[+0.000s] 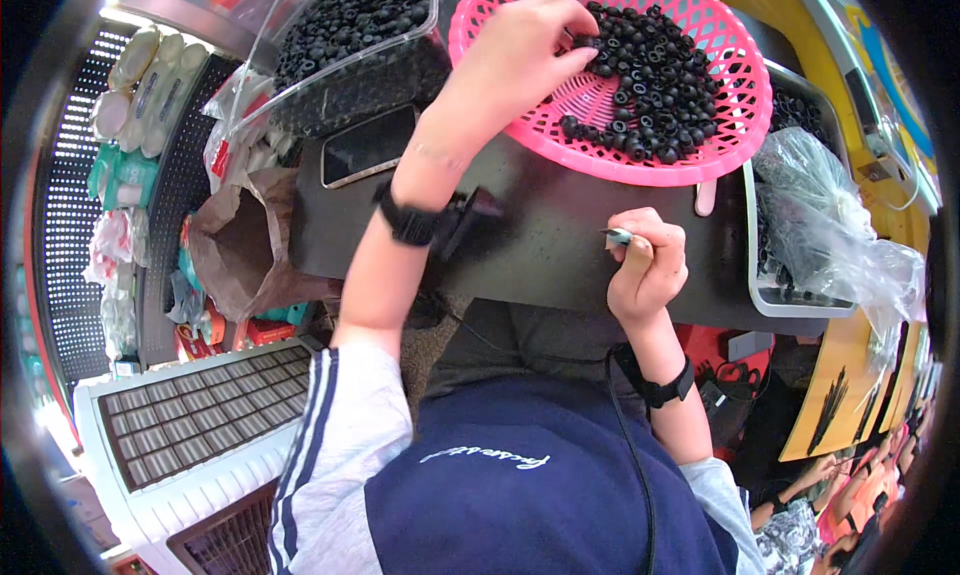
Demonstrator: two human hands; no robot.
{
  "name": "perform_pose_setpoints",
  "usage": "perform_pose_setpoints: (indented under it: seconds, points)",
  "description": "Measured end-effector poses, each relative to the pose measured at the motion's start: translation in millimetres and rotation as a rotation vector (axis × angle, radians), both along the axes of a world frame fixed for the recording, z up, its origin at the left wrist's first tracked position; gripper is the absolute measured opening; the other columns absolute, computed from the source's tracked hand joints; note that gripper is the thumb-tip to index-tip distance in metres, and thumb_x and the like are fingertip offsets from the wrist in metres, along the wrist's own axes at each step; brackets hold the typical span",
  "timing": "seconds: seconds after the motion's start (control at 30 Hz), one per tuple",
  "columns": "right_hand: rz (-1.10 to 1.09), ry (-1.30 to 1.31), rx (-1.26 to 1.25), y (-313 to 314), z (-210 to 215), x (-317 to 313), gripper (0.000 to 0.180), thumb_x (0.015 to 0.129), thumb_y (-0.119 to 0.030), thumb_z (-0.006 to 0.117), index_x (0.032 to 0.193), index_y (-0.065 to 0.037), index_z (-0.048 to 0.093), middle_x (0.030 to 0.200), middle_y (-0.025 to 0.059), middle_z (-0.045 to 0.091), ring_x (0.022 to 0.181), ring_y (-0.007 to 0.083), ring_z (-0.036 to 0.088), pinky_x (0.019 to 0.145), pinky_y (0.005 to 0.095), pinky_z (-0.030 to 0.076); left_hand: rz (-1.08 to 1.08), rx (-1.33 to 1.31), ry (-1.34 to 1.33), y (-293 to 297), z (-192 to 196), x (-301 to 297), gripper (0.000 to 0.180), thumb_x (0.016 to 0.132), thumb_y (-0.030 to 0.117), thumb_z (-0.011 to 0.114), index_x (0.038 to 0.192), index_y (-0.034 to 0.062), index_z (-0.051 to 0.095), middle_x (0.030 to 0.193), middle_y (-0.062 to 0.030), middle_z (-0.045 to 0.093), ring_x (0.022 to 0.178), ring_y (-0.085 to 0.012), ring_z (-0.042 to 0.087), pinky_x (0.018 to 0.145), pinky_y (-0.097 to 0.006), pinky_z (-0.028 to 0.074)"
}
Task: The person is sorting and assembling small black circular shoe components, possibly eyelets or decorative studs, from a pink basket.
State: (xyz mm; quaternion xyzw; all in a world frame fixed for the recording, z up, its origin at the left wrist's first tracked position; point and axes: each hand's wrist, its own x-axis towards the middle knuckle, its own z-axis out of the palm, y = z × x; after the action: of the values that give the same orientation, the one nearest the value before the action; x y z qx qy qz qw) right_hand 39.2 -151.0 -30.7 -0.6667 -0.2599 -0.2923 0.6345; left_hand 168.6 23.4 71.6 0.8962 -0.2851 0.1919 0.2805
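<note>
My left hand [530, 55] reaches over the left side of a pink plastic basket [610, 165]. Its thumb and fingers are drawn together at the edge of a heap of small black ring-like parts [665, 85]; whether a part sits between the fingertips is hidden. Closer to me, above the dark tabletop [540, 225], my right hand [648, 265] is closed around a small pale tool with a thin dark tip [618, 236]. The tip points left, and most of the tool is covered by the fingers.
A clear bin [350, 100] full of black parts stands at the far left, with a phone [368, 147] before it. On the right are a tray [790, 300] and a clear plastic bag [825, 205]. A brown paper bag [240, 240] stands beyond the table's left edge.
</note>
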Motion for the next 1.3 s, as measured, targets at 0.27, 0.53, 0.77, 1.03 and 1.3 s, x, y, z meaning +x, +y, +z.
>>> perform_pose_setpoints:
  seconds: [0.27, 0.53, 0.77, 1.03, 1.3]
  points:
    - [-0.055, -0.051, -0.078, 1, -1, 3, 0.014, 0.089, -0.011, 0.061, 0.095, -0.003, 0.051, 0.078, 0.0112, 0.062, 0.063, 0.0236, 0.059, 0.057, 0.0322, 0.044, 0.004, -0.622, 0.179, 12, -19, -124, 0.028, 0.076, -0.009, 0.069, 0.103, -0.0049, 0.061, 0.105, -0.0105, 0.058, 0.09, -0.0151, 0.061, 0.078, -0.026, 0.052]
    - [0.061, -0.141, -0.254, 3, 14, 5, 0.027, 0.082, -0.019, 0.068, 0.101, -0.006, 0.054, 0.082, 0.0098, 0.062, 0.067, 0.0263, 0.059, 0.06, 0.0351, 0.046, -0.133, -1.089, 0.466, 7, -54, -155, 0.027, 0.078, -0.01, 0.066, 0.105, -0.0068, 0.06, 0.109, -0.0155, 0.057, 0.096, -0.0215, 0.062, 0.081, -0.031, 0.056]
    - [0.089, -0.162, -0.307, 4, 16, 7, 0.033, 0.077, -0.021, 0.071, 0.101, -0.004, 0.055, 0.079, 0.011, 0.061, 0.063, 0.0271, 0.058, 0.053, 0.0348, 0.047, -0.21, -1.152, 0.485, 5, -61, -158, 0.026, 0.079, -0.011, 0.064, 0.105, -0.0064, 0.062, 0.111, -0.0157, 0.056, 0.098, -0.0212, 0.061, 0.085, -0.031, 0.055]
    - [0.075, -0.155, -0.293, 6, 18, 7, 0.033, 0.073, -0.013, 0.073, 0.099, -0.004, 0.055, 0.076, 0.0107, 0.061, 0.06, 0.0266, 0.057, 0.051, 0.0347, 0.046, -0.188, -1.107, 0.431, 2, -61, -158, 0.029, 0.074, -0.011, 0.069, 0.102, -0.0059, 0.064, 0.108, -0.017, 0.058, 0.095, -0.0216, 0.062, 0.077, -0.029, 0.057]
    - [0.076, -0.161, -0.286, 6, 17, 6, 0.031, 0.073, -0.013, 0.074, 0.097, -0.004, 0.057, 0.074, 0.0102, 0.06, 0.058, 0.0259, 0.056, 0.05, 0.0341, 0.046, -0.107, -1.074, 0.309, -5, -69, -161, 0.028, 0.071, -0.011, 0.071, 0.098, -0.006, 0.065, 0.101, -0.0179, 0.06, 0.087, -0.023, 0.064, 0.072, -0.03, 0.057]
